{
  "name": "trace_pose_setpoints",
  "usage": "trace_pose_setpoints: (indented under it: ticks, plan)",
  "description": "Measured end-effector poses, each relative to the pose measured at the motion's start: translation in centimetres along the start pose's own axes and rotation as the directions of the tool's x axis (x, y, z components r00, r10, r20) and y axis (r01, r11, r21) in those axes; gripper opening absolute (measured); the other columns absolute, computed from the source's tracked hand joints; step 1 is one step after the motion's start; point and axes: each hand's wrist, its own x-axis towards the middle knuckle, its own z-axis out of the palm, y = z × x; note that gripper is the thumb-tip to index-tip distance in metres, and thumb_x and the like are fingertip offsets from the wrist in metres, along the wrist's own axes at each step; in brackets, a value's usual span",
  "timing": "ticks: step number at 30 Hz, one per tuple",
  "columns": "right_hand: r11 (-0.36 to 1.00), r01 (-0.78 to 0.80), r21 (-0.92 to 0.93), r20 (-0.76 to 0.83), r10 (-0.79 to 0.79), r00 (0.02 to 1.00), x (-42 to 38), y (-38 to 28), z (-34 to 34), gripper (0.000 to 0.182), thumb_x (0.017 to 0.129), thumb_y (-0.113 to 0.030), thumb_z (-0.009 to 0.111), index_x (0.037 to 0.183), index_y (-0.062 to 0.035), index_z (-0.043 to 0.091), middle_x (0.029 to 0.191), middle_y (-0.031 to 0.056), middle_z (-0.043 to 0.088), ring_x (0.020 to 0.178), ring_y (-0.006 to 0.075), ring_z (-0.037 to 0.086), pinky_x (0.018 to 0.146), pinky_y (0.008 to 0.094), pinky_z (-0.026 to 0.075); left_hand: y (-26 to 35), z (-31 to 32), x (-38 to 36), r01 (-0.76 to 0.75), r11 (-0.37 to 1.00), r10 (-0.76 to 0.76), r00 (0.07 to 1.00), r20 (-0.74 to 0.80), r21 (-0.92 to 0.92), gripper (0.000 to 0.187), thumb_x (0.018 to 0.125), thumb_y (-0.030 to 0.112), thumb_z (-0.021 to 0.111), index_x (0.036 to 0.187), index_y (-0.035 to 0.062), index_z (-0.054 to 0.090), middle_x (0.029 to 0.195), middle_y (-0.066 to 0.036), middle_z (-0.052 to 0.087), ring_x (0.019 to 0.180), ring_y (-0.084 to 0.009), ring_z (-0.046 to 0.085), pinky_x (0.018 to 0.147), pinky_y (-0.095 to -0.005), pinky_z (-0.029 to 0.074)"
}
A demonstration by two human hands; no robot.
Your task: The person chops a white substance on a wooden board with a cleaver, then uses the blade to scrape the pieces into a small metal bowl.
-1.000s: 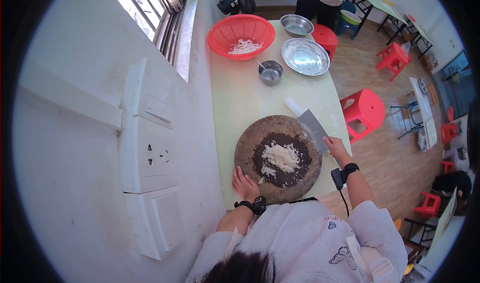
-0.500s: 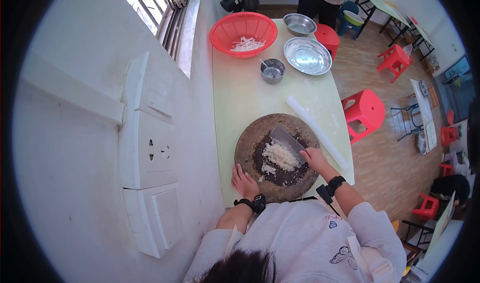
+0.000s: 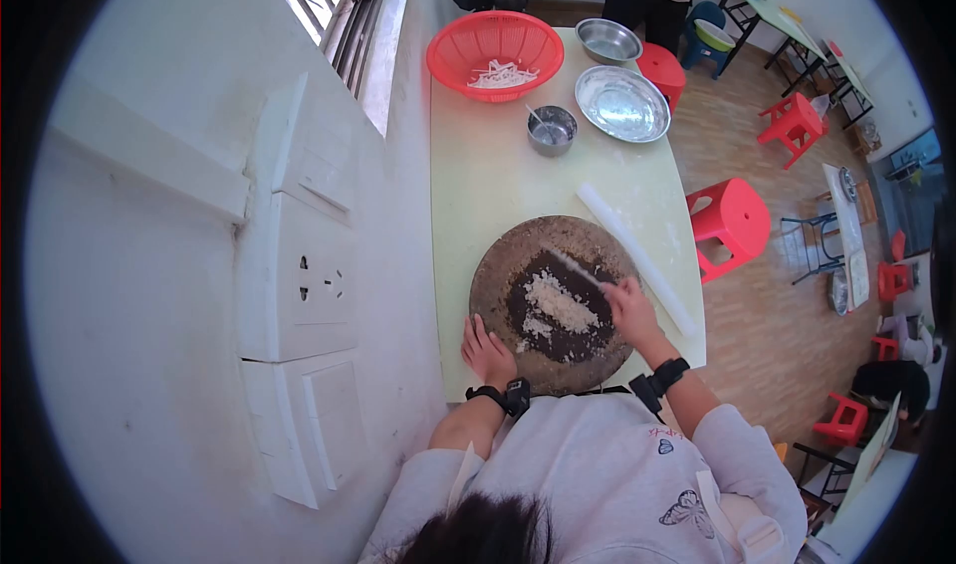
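My right hand (image 3: 630, 310) is wrapped round the handle of a cleaver (image 3: 575, 266), whose blade shows nearly edge-on at the far right side of a heap of finely chopped white food (image 3: 560, 304). The heap lies in the dark middle of a round wooden chopping block (image 3: 498, 255), with small bits scattered around it. At the block's near left rim, my left hand (image 3: 487, 354) rests with its fingers stretched out, holding nothing.
Beyond the block stand a small metal bowl (image 3: 552, 132) with a utensil in it, a red plastic basket (image 3: 448, 58) with white strips, a metal plate (image 3: 622, 104) and a metal basin (image 3: 608, 41). A white rolling pin (image 3: 637, 260) lies right of the block. A wall (image 3: 398, 265) borders the left.
The cleaver has turned from showing its broad blade face to nearly edge-on, and my right hand has shifted slightly. My left hand stays at the block's rim.
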Motion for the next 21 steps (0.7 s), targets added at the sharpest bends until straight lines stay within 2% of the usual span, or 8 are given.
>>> trace_pose_setpoints:
  ticks: [1,4,6,9,13,15,19,21]
  plan:
    - [0.999,-0.025,0.024,-0.092,0.027,0.995,0.7,1.0,0.1,0.016,0.077,-0.012,0.052,0.09,-0.0061,0.056,0.081,0.0121,0.046,0.064,0.0317,0.052,0.056,0.0405,0.043,-0.1,0.0,0.0,-0.008,1.0,0.008,1.0,-0.006,-0.01,0.045,0.083,0.018,0.036,0.127,0.0119,0.028,0.131,-0.01,0.028,0.114,-0.03,0.031,0.095,-0.0435,0.021]
    - [0.993,-0.108,0.039,-0.141,0.113,0.984,2.7,5.9,0.8,0.014,0.078,-0.015,0.052,0.08,-0.0018,0.055,0.078,0.0152,0.049,0.067,0.0352,0.051,0.059,0.042,0.042,0.1,-0.2,0.1,-0.011,1.0,0.011,1.0,-0.006,0.013,0.045,0.083,0.018,0.036,0.127,0.0118,0.028,0.131,-0.01,0.028,0.114,-0.0298,0.031,0.095,-0.0433,0.021]
    - [0.96,-0.281,0.013,-0.06,0.281,0.958,3.8,8.5,0.9,0.021,0.079,-0.018,0.052,0.072,0.0011,0.05,0.071,0.0197,0.05,0.068,0.0384,0.05,0.058,0.0424,0.04,0.2,-0.4,0.1,-0.001,1.0,0.001,1.0,0.004,0.022,0.045,0.083,0.018,0.035,0.127,0.0113,0.028,0.131,-0.011,0.028,0.114,-0.0304,0.031,0.095,-0.043,0.021]
    - [0.93,-0.363,0.062,0.037,0.361,0.932,4.5,9.0,0.7,0.026,0.08,-0.02,0.052,0.068,0.0021,0.046,0.066,0.0224,0.05,0.067,0.0404,0.049,0.056,0.0425,0.039,0.2,-0.2,0.0,0.012,1.0,-0.013,1.0,0.013,0.017,0.045,0.084,0.018,0.035,0.127,0.011,0.028,0.131,-0.011,0.028,0.114,-0.0304,0.031,0.095,-0.0433,0.021]
    - [0.964,-0.265,0.031,0.047,0.263,0.964,4.4,8.4,0.4,0.026,0.08,-0.021,0.051,0.069,0.0019,0.047,0.066,0.0225,0.051,0.065,0.0415,0.048,0.056,0.0428,0.038,0.0,-0.1,0.0,0.006,1.0,-0.006,1.0,0.008,-0.015,0.045,0.083,0.019,0.035,0.127,0.0116,0.028,0.131,-0.011,0.028,0.116,-0.0288,0.03,0.095,-0.044,0.02]
    - [0.98,-0.187,0.069,0.133,0.177,0.975,4.3,7.5,0.6,0.027,0.08,-0.021,0.051,0.069,0.0021,0.047,0.067,0.0223,0.051,0.066,0.041,0.049,0.056,0.0428,0.038,-0.1,0.0,0.0,0.018,1.0,-0.018,1.0,0.017,-0.003,0.045,0.083,0.019,0.035,0.127,0.0115,0.028,0.131,-0.01,0.028,0.117,-0.0283,0.03,0.095,-0.0438,0.02]
    - [0.978,-0.201,0.061,0.254,0.179,0.951,4.6,5.5,0.8,0.026,0.08,-0.021,0.052,0.07,0.0018,0.047,0.067,0.0221,0.051,0.067,0.0408,0.049,0.057,0.043,0.039,0.2,-0.2,0.2,0.03,0.999,-0.031,0.999,0.02,0.016,0.045,0.083,0.019,0.035,0.127,0.0113,0.028,0.131,-0.01,0.028,0.117,-0.0269,0.029,0.096,-0.043,0.019]
    - [0.987,-0.117,0.109,0.328,0.076,0.941,4.1,5.3,1.6,0.024,0.079,-0.021,0.052,0.071,0.0015,0.048,0.067,0.0217,0.051,0.067,0.0407,0.049,0.057,0.0432,0.039,0.1,-0.2,0.2,0.03,0.999,-0.03,0.999,0.021,0.013,0.045,0.084,0.018,0.034,0.127,0.0112,0.028,0.131,-0.011,0.028,0.116,-0.0288,0.03,0.096,-0.0429,0.02]
